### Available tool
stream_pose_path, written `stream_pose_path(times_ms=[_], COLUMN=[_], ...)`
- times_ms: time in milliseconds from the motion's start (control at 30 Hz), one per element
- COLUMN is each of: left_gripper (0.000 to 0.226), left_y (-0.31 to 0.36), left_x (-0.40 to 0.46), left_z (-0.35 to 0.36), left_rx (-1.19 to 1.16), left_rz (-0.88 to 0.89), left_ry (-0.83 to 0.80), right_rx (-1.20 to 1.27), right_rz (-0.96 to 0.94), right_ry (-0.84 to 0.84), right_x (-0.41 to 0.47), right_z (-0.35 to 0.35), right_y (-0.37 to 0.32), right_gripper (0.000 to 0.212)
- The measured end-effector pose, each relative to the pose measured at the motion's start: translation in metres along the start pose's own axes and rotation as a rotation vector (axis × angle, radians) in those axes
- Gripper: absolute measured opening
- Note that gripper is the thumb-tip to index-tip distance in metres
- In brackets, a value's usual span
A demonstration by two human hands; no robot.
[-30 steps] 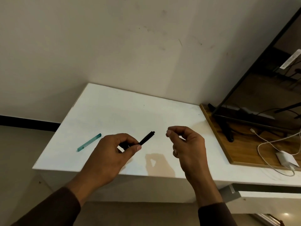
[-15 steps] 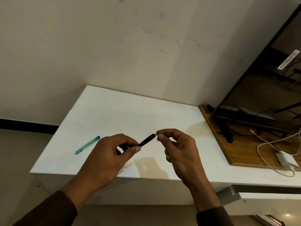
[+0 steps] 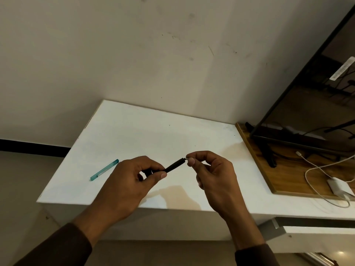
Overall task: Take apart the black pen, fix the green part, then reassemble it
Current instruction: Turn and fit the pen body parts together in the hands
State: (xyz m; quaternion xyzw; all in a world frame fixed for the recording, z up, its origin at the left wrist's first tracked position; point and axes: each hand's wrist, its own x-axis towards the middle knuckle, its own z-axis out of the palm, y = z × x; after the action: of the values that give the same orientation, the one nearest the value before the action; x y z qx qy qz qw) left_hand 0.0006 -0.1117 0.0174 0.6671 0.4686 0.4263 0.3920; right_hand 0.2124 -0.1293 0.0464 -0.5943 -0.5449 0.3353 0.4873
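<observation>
Above white table: left hand fingers curled around slim black pen barrel; right hand thumb and forefinger pinch its tip. White monitor label unreadable.

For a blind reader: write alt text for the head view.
Two bare hands hold a slim black pen barrel over a white table: left hand grips it, right hand pinches its tip. A translucent green pen piece lies at left.
</observation>
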Motion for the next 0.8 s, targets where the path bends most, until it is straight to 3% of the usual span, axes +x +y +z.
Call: stream_pose_path(times_ms=[333,533,800], left_gripper=[0.007,0.008,0.011], left_y=[-0.002,-0.001,0.002], left_x=[0.0,0.001,0.002], left_z=[-0.001,-0.003,-0.006], left_rx=[0.01,0.051,0.06], left_rz=[0.022,0.049,0.064], left_ry=[-0.019,-0.023,-0.058], right_rx=[-0.042,-0.276,0.22], right_rz=[-0.001,-0.065,0.132], right_ry=[-0.029,-0.044,-0.18], right_x=[-0.001,0.001,0.001], right_z=[-0.002,-0.004,-0.015], right_y=[-0.001,0.003,0.002], right_gripper=[0.013,0.014,0.007])
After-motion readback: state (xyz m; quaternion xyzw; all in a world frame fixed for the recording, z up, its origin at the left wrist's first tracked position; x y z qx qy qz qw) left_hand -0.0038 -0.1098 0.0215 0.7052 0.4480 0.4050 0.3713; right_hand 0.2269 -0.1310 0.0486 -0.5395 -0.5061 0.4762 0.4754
